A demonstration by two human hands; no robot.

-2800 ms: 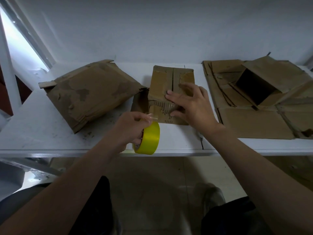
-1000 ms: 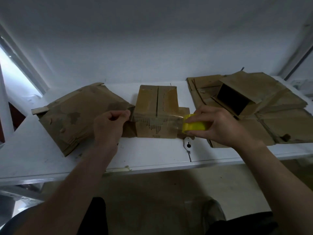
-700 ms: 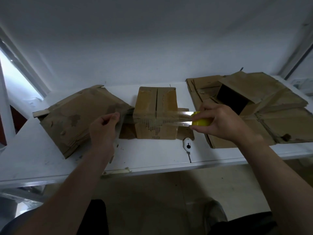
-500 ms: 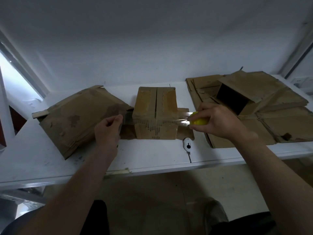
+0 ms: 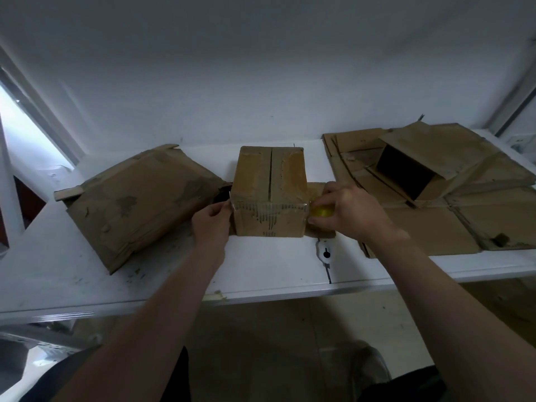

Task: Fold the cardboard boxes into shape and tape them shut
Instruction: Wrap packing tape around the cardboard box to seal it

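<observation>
On the desk [image 5: 275, 265], the left grip [image 5: 210, 224] pinched the end of the clear tape [image 5: 269, 205]; just right of it stood the scuffed brown box [image 5: 269, 175], top flaps meeting, tape banding its front; beyond, the right grip [image 5: 349, 213] clutched the yellow roll [image 5: 321, 212].

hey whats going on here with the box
A person is taping the small cardboard box on the white table. The left hand pinches the end of a clear tape strip at the box's left edge; the right hand grips the yellow tape roll at its right side. The strip runs across the box's front top edge. Flattened cardboard lies to either side.
</observation>
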